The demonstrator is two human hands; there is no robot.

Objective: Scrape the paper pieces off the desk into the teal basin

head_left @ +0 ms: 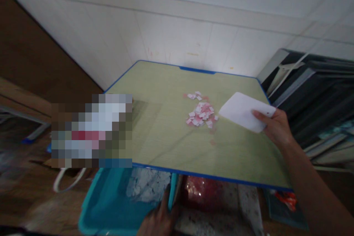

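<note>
My right hand (278, 129) is closed on a flat white plastic-looking card (243, 110) with rounded corners, thumb on top. It holds the card just above the right part of a pale yellow-green table (160, 132) with a blue edge. Left of the card lies a loose pile of small pink and white square pieces (203, 114), with a few more behind it. Below the table's front edge, my left hand (159, 221) is at the right rim of a teal basin (110, 199), thumb outside and index finger extended over it. The basin has whitish bits (149, 184) inside.
A pixelated patch (96, 129) hides whatever is at the table's left. Folded dark panels (309, 92) lean at the right. A white wall (179, 37) stands behind. A shiny red bundle (203, 191) sits under the front edge, with a bag holding something orange (287, 199) farther right.
</note>
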